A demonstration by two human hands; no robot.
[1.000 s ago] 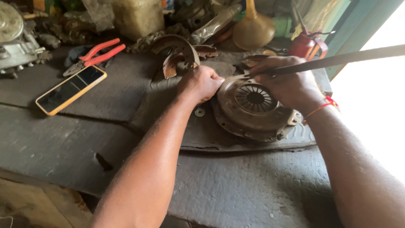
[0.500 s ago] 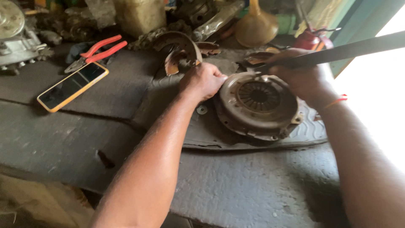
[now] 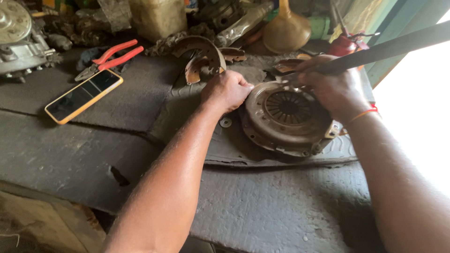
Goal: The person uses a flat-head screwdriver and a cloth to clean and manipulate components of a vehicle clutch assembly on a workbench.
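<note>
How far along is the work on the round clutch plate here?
Done: the clutch pressure plate lies flat on the rubber mat, with a loose washer beside it. In hand: the left hand grips its left rim while the right hand holds a long dark bar against its top edge. Left: the plate looks still assembled.

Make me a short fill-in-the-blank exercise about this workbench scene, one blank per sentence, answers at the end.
1. The left hand rests closed at the rim of the round rusty metal clutch plate, which lies on a grey rubber ____.
2. The right hand grips a long dark flat metal ____.
3. The pliers beside the yellow-cased phone have ____ handles.
4. A small metal washer lies just below the ____ hand.

Answers: mat; bar; red; left
</note>
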